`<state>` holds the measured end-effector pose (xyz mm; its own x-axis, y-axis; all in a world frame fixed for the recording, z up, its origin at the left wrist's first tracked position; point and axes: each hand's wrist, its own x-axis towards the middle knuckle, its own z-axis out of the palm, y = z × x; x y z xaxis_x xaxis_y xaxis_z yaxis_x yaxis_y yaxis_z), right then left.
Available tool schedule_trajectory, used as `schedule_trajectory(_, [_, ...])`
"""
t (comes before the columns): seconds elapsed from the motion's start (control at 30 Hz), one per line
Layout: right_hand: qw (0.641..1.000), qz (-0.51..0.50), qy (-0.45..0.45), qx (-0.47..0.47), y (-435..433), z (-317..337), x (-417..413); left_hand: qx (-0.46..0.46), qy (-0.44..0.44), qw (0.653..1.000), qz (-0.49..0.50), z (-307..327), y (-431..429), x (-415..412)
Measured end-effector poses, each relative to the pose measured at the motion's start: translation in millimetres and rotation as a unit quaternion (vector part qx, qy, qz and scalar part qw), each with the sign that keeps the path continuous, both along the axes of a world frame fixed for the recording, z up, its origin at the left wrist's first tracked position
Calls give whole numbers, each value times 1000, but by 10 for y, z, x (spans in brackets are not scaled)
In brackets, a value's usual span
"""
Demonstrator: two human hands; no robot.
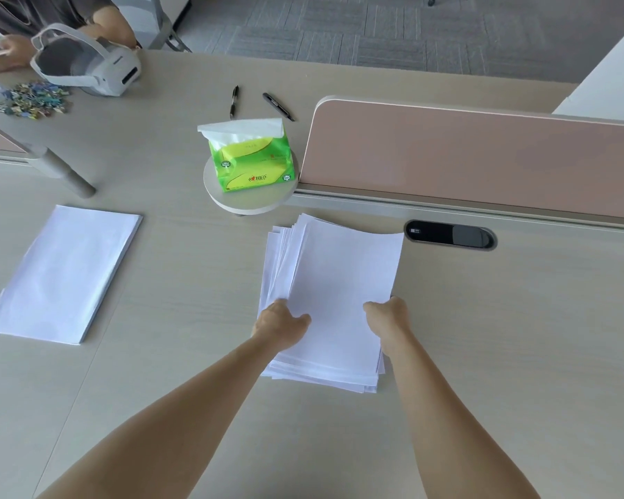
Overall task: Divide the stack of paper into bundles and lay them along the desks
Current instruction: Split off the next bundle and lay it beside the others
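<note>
Firstly, a neat bundle [62,271] lies flat at the left of the worktop [181,282]. Near the middle, the left grip [281,324] pinches the top sheets of the fanned stack [343,268], and the right grip [388,318] clamps its right edge.

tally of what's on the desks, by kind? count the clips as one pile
Paper stacks: 2, neat stack and fanned stack, the latter held by left hand and right hand
Pens: 2, the right one maybe a cutter
Tissue pack: 1
Headset: 1
Clip pile: 1
Total: 7
</note>
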<state>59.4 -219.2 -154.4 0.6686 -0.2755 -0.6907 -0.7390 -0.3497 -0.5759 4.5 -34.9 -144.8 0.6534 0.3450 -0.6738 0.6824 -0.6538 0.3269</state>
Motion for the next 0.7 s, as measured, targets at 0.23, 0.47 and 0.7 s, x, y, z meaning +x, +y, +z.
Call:
schedule_trajectory(0.23, [993,-27,-108,45,-64,317,-226,-65,-19,997,24,62,208,-49])
schedule_trajectory(0.47, [984,-28,-165,60,-48,832,-718,-174,-55,978,98,184,572,-194])
schedule_trajectory(0.7, [962,-46,-220,152,664,1008,-1270,-443,-136,862,204,528,1374,-532])
